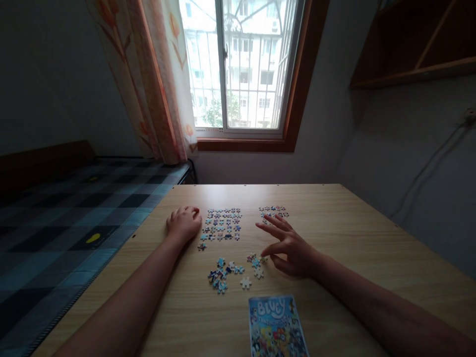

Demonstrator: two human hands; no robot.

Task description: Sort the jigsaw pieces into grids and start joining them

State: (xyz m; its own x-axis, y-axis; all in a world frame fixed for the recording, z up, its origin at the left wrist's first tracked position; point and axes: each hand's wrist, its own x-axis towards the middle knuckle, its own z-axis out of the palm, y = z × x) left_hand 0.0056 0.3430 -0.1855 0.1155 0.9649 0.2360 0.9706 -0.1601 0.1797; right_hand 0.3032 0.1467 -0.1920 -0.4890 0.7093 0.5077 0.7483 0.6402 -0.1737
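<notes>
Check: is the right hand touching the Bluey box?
Apart. The head view shows bare table between the right hand and the top edge of the Bluey box.

At top center we see bright daylight through a barred window [254, 74] beside a floral curtain [148, 84]; dim walls surround it, a checkered bed [122, 198] lies left, wooden shelving [412, 54] hangs upper right.

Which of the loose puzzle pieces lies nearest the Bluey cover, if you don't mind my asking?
The pale piece just beyond the top left corner of the cover; it lies on its own, with the others farther off.
</notes>
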